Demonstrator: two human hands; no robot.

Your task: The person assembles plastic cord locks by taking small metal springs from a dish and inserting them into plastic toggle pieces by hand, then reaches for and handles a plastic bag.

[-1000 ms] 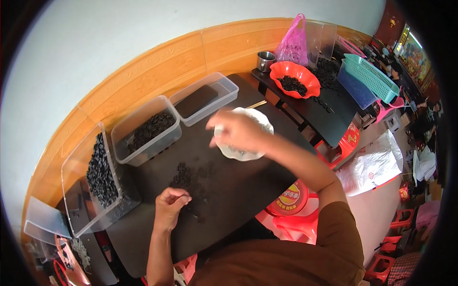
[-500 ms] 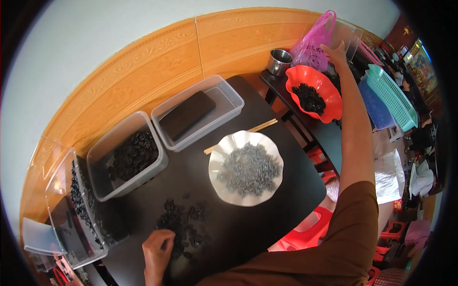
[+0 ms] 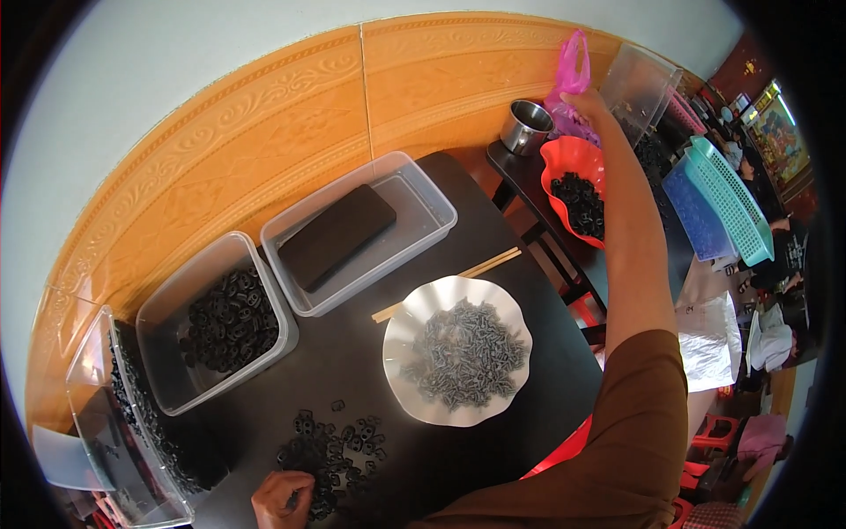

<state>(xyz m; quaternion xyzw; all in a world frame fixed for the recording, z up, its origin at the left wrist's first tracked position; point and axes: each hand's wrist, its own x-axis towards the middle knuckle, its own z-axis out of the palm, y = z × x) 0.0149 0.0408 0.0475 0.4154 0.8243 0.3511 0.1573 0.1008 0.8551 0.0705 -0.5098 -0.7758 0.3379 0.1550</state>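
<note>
My left hand [image 3: 284, 499] is curled near the table's front edge, touching or just beside a loose pile of small black plastic parts [image 3: 339, 454]. Its fingertips are pressed together, and what they hold, if anything, cannot be made out. Stretched far to the right, my right arm reaches the side table. There my right hand [image 3: 589, 106] has its fingers closed against a pink plastic bag [image 3: 573, 66], which is bunched up; part of the bag is behind the hand. Below it, a red wavy-edged bowl [image 3: 557, 157] holds black parts, partly covered by my forearm.
A white scalloped bowl [image 3: 398, 388] of small grey pieces stands mid-table, with wooden chopsticks [image 3: 485, 264] behind. Clear tubs stand along the wall: one [image 3: 432, 220] holds a dark block, another [image 3: 159, 353] black parts. A steel cup [image 3: 526, 132] and green basket [image 3: 727, 194] stand right.
My right hand has gone from spread fingers beside the pink bag to closing against it, and the bag has crumpled. My left hand stays curled by the pile. The view has shifted slightly.
</note>
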